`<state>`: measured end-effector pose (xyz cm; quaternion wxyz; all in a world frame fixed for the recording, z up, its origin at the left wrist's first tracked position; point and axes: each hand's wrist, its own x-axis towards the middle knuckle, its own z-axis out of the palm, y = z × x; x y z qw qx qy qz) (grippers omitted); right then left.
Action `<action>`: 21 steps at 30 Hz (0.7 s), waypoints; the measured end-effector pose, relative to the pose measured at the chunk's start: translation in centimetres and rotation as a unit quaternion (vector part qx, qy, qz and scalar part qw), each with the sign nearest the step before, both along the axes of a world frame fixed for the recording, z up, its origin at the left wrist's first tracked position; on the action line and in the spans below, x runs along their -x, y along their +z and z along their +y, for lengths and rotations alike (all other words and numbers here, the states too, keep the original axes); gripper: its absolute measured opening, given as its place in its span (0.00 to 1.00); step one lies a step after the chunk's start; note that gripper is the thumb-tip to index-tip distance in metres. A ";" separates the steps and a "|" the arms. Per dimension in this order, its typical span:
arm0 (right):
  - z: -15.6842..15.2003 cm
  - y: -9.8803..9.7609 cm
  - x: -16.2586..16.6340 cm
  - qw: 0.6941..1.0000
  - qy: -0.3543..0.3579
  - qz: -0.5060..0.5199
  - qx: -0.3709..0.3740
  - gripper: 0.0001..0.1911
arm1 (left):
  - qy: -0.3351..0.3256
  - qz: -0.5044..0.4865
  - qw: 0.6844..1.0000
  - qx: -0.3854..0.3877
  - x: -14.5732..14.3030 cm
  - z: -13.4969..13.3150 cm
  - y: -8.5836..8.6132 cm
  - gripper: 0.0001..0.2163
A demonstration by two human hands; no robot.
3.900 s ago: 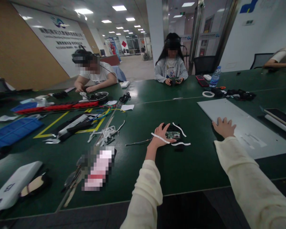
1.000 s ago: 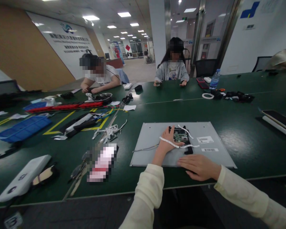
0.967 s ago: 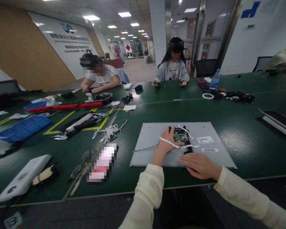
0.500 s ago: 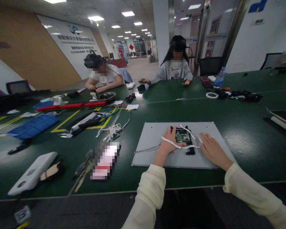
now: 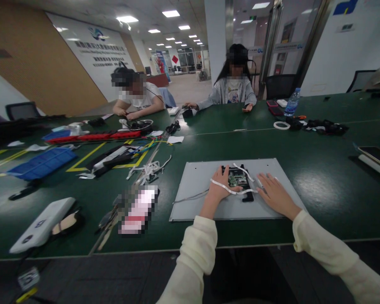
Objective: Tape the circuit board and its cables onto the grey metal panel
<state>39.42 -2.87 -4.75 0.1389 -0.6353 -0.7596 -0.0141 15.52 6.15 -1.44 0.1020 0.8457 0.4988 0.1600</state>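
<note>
Left fingers (image 5: 221,173) — circuit board (image 5: 234,180) lies between them.

Head view, one: from above the near side of the table (image 5: 323,164), facing forward and downward, left hand (image 5: 217,192) and right hand (image 5: 278,193) close, glass door (image 5: 291,33) far off.

Dim, ceiling lights (image 5: 171,14) overhead; table (image 5: 319,162) glare; edges seemingly stretched.

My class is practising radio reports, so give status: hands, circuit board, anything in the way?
Left hand on left side of circuit board. Right hand flat on grey panel beneath board. Possible snag: white strip across left hand.
</note>
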 end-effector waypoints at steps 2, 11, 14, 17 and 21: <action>0.1 0.0 0.0 1.000 -0.001 0.001 0.000 0.32 | 0.000 0.003 1.000 0.003 -0.1 0.0 0.0 0.52; 0.1 -0.5 -0.3 1.000 -0.003 0.015 -0.014 0.31 | 0.006 -0.063 0.998 -0.007 2.0 -0.5 2.7 0.43; 0.1 -0.7 -0.5 1.000 0.000 0.018 -0.024 0.31 | 0.006 -0.057 0.997 -0.050 6.3 -1.5 3.4 0.22; 0.1 -1.1 -0.6 1.000 -0.001 0.016 -0.027 0.31 | 0.035 -0.072 0.994 -0.070 11.8 -3.4 3.2 0.15; 0.1 -1.4 -0.6 0.999 -0.001 0.020 -0.026 0.31 | 0.100 -0.093 0.988 -0.071 17.3 -6.7 2.1 0.13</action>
